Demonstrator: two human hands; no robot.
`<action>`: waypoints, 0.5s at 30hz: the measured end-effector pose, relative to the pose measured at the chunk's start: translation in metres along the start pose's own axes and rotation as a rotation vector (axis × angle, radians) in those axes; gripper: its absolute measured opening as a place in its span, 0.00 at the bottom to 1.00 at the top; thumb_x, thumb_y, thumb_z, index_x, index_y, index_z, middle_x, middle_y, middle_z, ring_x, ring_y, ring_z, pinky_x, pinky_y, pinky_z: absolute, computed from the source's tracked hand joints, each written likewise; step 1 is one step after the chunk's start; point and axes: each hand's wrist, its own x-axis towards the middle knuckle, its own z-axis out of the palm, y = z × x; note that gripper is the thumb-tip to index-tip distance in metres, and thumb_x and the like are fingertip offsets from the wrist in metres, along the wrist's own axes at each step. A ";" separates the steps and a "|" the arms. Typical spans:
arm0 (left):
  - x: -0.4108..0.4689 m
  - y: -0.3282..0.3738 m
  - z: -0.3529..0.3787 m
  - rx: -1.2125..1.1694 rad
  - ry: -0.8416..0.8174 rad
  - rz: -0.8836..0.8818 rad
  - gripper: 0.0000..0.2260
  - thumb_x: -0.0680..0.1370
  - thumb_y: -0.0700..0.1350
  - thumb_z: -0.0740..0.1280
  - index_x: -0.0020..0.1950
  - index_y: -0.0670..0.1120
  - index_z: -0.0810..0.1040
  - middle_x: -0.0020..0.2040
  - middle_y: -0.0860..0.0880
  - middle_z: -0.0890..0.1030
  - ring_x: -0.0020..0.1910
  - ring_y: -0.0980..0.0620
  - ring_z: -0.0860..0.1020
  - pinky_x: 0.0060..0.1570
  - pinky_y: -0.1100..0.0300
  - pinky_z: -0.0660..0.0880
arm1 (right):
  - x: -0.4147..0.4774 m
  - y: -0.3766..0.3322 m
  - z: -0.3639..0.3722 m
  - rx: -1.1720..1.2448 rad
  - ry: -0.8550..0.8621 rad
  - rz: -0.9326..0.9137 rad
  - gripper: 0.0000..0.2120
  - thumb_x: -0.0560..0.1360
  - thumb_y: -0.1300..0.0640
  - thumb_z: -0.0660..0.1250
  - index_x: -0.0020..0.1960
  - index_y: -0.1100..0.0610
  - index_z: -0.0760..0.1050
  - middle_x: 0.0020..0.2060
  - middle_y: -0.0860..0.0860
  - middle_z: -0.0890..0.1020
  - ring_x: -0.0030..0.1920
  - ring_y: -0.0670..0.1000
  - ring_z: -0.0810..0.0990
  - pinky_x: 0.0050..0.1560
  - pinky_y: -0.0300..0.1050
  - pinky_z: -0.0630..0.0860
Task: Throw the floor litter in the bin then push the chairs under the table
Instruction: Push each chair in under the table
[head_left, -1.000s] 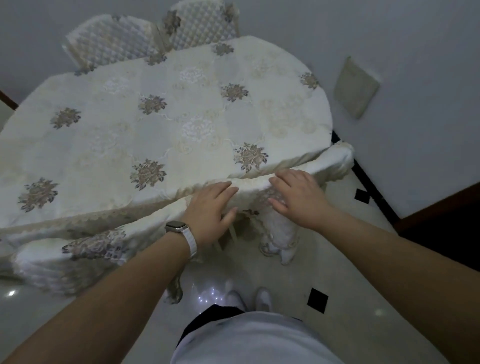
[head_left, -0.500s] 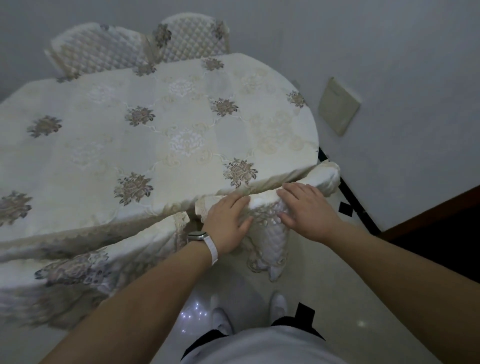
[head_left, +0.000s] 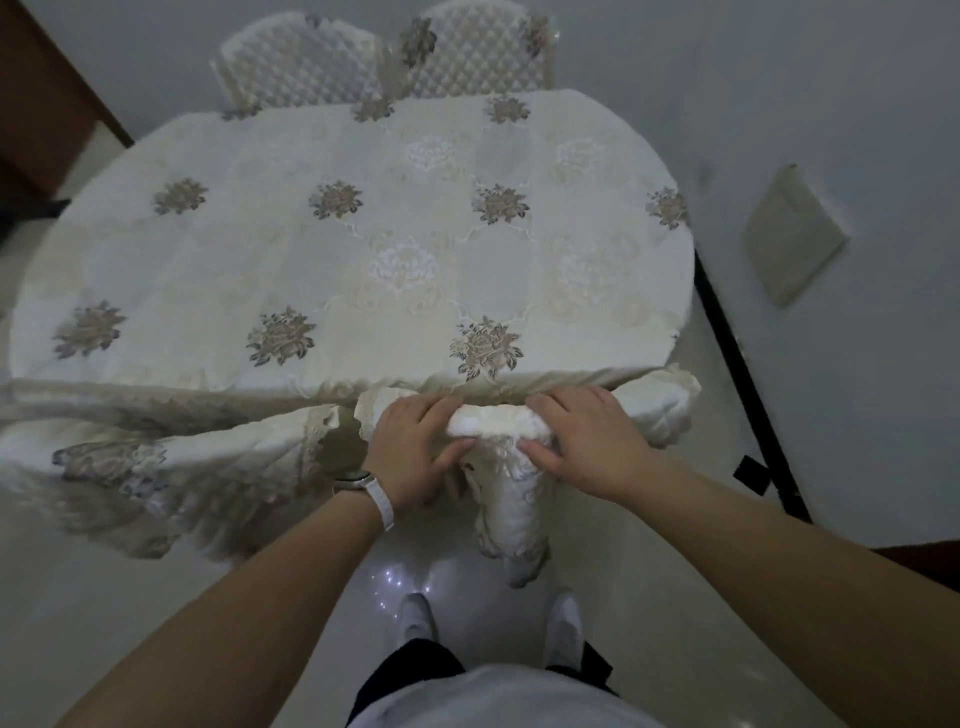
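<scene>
Looking like the chair-pushing step: left grip (head_left: 415, 447) and right grip (head_left: 587, 441) both curling round the top of the chair (head_left: 511, 499), its back sitting right at the counter's (head_left: 363, 260) near edge, toward the right end. Next probably calling for a straight, even shove forward.

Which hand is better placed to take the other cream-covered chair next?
Probably the left hand: it grips the quilted cream chair back on the side next to the other cream-covered chair; the right hand is further away.
</scene>
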 end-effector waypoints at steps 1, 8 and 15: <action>-0.001 0.002 0.001 0.015 0.021 -0.011 0.24 0.76 0.61 0.61 0.62 0.45 0.79 0.55 0.43 0.80 0.53 0.40 0.77 0.56 0.46 0.73 | 0.004 0.003 0.002 0.000 0.018 -0.040 0.26 0.73 0.36 0.58 0.58 0.54 0.78 0.50 0.52 0.80 0.50 0.56 0.79 0.52 0.51 0.73; -0.002 0.002 0.010 0.039 0.019 -0.044 0.21 0.76 0.58 0.62 0.61 0.45 0.79 0.54 0.43 0.79 0.52 0.40 0.76 0.54 0.46 0.72 | 0.011 0.010 0.014 0.023 0.155 -0.175 0.19 0.72 0.40 0.63 0.47 0.56 0.79 0.39 0.52 0.78 0.39 0.56 0.77 0.37 0.48 0.70; -0.003 0.005 0.011 0.041 0.081 -0.025 0.20 0.76 0.56 0.63 0.59 0.43 0.80 0.52 0.43 0.79 0.49 0.40 0.75 0.51 0.48 0.72 | 0.016 0.015 0.014 0.060 0.200 -0.249 0.20 0.71 0.41 0.64 0.45 0.58 0.80 0.37 0.54 0.78 0.36 0.58 0.77 0.33 0.48 0.71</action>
